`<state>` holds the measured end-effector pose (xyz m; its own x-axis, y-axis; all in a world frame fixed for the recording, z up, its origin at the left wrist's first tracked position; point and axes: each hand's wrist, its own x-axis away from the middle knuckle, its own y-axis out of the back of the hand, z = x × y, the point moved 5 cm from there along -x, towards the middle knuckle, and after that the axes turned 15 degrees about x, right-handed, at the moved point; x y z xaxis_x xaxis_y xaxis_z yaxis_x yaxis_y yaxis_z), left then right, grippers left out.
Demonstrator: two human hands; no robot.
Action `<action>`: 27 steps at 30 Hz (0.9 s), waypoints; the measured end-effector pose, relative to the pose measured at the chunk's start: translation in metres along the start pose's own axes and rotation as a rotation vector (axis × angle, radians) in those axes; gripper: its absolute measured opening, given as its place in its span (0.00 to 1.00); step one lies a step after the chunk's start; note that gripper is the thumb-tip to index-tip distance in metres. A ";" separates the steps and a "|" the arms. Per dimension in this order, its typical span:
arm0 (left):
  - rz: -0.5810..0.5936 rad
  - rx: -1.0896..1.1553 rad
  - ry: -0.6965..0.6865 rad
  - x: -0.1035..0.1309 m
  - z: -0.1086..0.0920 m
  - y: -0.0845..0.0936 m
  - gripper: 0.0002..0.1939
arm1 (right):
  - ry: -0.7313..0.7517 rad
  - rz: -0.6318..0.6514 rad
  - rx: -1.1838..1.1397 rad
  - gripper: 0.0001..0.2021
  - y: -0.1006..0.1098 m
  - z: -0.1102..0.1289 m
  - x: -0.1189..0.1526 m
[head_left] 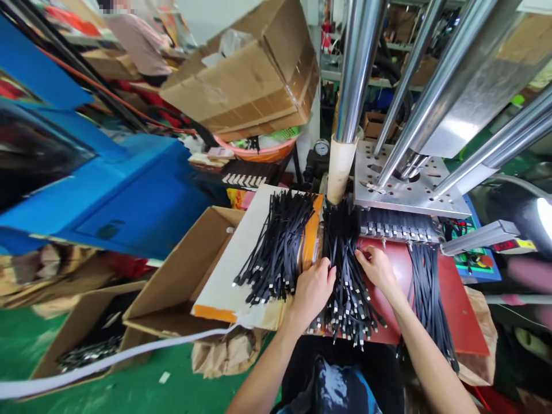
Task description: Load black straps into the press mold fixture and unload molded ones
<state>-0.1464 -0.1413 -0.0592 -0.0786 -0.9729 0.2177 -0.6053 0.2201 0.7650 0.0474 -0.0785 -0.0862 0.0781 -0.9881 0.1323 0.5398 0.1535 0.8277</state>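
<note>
A bundle of flat black cables with small metal plugs (347, 287) lies in front of me on the bench. My left hand (317, 284) is at its left edge, fingers curled closed; whatever they hold is hidden. On the bundle's right side my right hand (377, 267) pinches at a black cable near its upper part. Another pile of black cables (280, 247) rests to the left on a white board (224, 276). Under the press plate, a row of metal plugs (397, 231) sits in a holder. More black cables (431, 299) hang down on the right over a red mat (463, 310).
The press's metal plate (405, 187) and steel columns (360, 69) stand close above the bench. An open carton (181, 287) is at the left, beside a blue machine (125, 195). A large tilted box (245, 86) rests on an orange basket (259, 150). A person (135, 40) stands far behind.
</note>
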 end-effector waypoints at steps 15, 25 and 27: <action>-0.003 0.032 -0.023 0.000 0.000 0.004 0.10 | 0.092 -0.039 -0.151 0.21 0.040 0.035 0.026; -0.011 0.039 -0.011 0.000 0.001 0.001 0.09 | 0.249 -0.223 -0.137 0.17 0.153 0.077 0.081; -0.011 0.041 -0.017 0.000 0.001 0.001 0.10 | 0.239 -0.214 -0.069 0.16 0.175 0.082 0.090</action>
<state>-0.1478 -0.1415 -0.0589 -0.0850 -0.9764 0.1986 -0.6380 0.2064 0.7418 0.0801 -0.1402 0.1154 0.1465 -0.9728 -0.1793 0.6203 -0.0508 0.7827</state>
